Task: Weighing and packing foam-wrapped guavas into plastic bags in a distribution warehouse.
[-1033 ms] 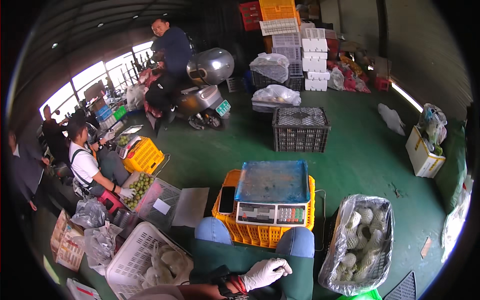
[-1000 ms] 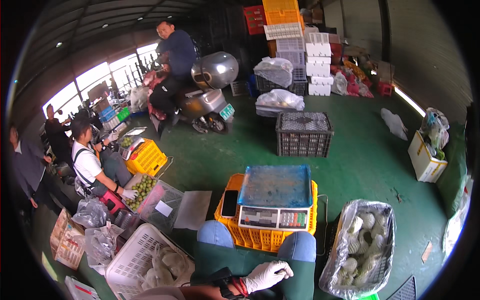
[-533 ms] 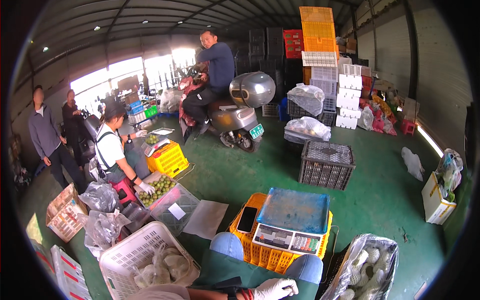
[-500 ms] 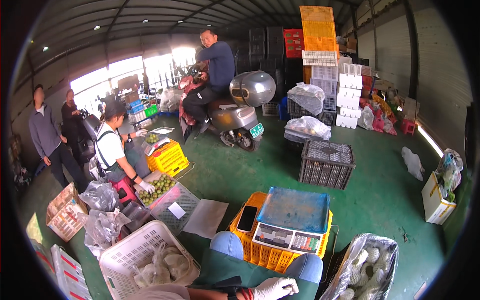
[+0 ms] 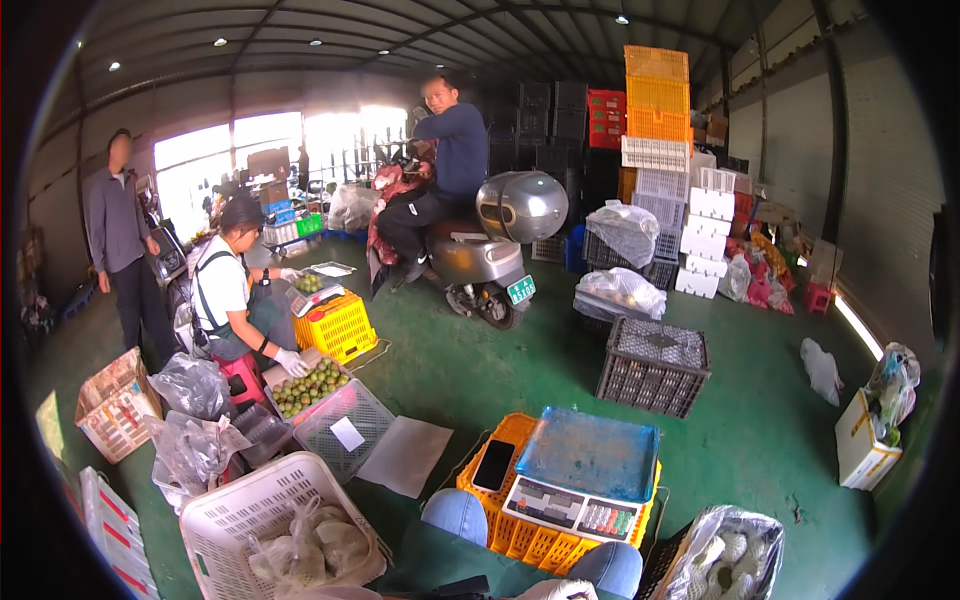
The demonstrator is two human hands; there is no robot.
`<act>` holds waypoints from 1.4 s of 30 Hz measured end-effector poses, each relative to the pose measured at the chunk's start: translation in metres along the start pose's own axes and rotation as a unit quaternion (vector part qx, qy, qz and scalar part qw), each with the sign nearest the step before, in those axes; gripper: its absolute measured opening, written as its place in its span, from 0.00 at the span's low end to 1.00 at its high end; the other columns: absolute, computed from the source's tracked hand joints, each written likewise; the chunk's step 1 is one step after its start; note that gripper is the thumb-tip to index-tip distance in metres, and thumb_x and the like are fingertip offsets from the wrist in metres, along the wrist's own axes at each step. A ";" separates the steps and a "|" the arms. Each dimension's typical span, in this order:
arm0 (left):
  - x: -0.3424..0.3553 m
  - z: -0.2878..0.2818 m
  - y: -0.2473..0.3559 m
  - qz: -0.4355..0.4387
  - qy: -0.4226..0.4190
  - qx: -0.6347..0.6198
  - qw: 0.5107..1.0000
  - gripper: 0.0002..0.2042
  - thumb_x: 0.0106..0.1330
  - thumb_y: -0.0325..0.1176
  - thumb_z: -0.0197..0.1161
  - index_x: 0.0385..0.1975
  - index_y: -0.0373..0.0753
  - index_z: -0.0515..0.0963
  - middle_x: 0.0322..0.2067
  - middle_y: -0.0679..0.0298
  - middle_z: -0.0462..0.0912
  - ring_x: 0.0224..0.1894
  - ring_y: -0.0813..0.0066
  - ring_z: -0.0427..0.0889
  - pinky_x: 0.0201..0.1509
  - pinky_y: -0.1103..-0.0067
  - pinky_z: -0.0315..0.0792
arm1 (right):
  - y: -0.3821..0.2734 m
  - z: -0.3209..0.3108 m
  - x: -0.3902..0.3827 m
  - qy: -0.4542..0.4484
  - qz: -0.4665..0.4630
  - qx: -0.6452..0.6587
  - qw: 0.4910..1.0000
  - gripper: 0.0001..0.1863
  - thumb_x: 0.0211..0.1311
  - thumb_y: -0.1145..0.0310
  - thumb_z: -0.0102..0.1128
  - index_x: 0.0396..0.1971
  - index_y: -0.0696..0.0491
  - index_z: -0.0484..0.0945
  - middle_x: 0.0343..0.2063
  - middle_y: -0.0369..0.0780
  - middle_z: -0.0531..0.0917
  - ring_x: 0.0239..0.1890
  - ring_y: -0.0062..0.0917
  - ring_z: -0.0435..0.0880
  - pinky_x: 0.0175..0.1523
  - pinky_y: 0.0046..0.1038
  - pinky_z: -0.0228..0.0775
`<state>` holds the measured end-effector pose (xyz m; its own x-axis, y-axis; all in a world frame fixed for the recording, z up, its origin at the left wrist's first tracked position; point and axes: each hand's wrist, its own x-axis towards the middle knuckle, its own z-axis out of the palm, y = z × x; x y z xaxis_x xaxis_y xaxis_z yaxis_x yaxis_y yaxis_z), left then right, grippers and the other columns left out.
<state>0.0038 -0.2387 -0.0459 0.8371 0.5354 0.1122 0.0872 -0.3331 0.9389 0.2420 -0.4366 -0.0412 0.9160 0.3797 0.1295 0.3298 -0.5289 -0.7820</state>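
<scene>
At the bottom edge, just the top of my left hand (image 5: 560,591) shows, in a white glove, above my lap. Its fingers are cut off by the frame, so what it holds, if anything, is hidden. My right hand is out of view. In front of my knees, a digital scale (image 5: 570,503) with a blue tray (image 5: 588,455) rests on a yellow crate (image 5: 528,541). A phone (image 5: 493,466) lies beside the tray. On my left stands a white basket (image 5: 225,505) with bagged pale items (image 5: 320,545). To my right, a plastic-lined crate (image 5: 708,520) holds fruit in foam nets (image 5: 735,548).
A seated co-worker (image 5: 225,290) reaches into a box of green fruit (image 5: 312,388). Beyond, a person (image 5: 455,150) sits on a scooter (image 5: 470,255); another (image 5: 120,240) stands at left. A dark crate (image 5: 652,378) and stacked crates (image 5: 657,110) stand farther off.
The view has tilted up slightly, and my left hand has dropped mostly below the frame. The co-worker's hand has shifted over the fruit box. A second standing person is no longer clearly visible.
</scene>
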 end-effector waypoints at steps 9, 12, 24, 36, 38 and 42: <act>0.001 -0.019 -0.006 0.008 0.011 -0.026 1.000 0.07 0.62 0.29 0.54 0.31 0.42 0.80 0.27 0.66 0.83 0.32 0.70 0.83 0.38 0.77 0.74 | -0.020 -0.013 -0.009 0.022 0.000 -0.023 0.999 0.19 0.55 0.74 0.64 0.47 0.58 0.72 0.38 0.46 0.78 0.41 0.35 0.78 0.44 0.37 0.72; 0.002 -0.021 -0.008 0.005 0.000 -0.058 0.998 0.07 0.63 0.29 0.54 0.32 0.41 0.80 0.28 0.65 0.83 0.33 0.72 0.83 0.39 0.78 0.74 | -0.024 -0.021 -0.015 0.030 -0.008 -0.027 0.999 0.19 0.56 0.74 0.64 0.48 0.58 0.72 0.38 0.46 0.78 0.41 0.35 0.77 0.44 0.38 0.72; 0.026 -0.063 -0.037 -0.060 -0.170 -0.585 0.791 0.32 0.73 0.43 0.46 0.71 0.38 0.42 0.72 0.59 0.43 0.74 0.67 0.41 0.75 0.74 0.34 | -0.177 0.080 -0.030 -0.120 -0.282 0.060 0.950 0.08 0.43 0.81 0.62 0.24 0.55 0.73 0.26 0.42 0.75 0.30 0.33 0.75 0.35 0.33 0.67; 0.000 -0.112 -0.064 -0.045 0.131 -0.362 0.922 0.11 0.71 0.30 0.51 0.48 0.34 0.75 0.44 0.63 0.79 0.46 0.76 0.78 0.51 0.76 0.73 | -0.199 0.167 -0.041 -0.235 -0.513 0.047 0.824 0.14 0.43 0.74 0.68 0.30 0.55 0.72 0.25 0.42 0.75 0.29 0.39 0.75 0.34 0.35 0.67; -0.004 -0.101 -0.092 0.057 0.177 -0.018 0.982 0.11 0.70 0.27 0.47 0.48 0.36 0.72 0.49 0.64 0.76 0.54 0.79 0.72 0.61 0.80 0.67 | -0.187 0.163 -0.046 -0.249 -0.461 0.071 0.849 0.17 0.42 0.70 0.72 0.30 0.55 0.72 0.25 0.40 0.75 0.28 0.33 0.75 0.34 0.32 0.68; -0.004 -0.094 -0.154 0.101 0.214 0.121 0.964 0.16 0.69 0.28 0.49 0.55 0.34 0.68 0.55 0.58 0.71 0.58 0.73 0.70 0.62 0.78 0.66 | -0.158 0.169 -0.049 -0.320 -0.275 0.175 0.890 0.17 0.46 0.68 0.69 0.33 0.55 0.72 0.27 0.38 0.76 0.31 0.29 0.74 0.37 0.29 0.69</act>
<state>-0.0635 -0.1166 -0.1606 0.5559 0.6942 0.4572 0.1124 -0.6077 0.7861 0.1061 -0.2432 -0.0275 0.2837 0.9215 0.2654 0.4946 0.0965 -0.8638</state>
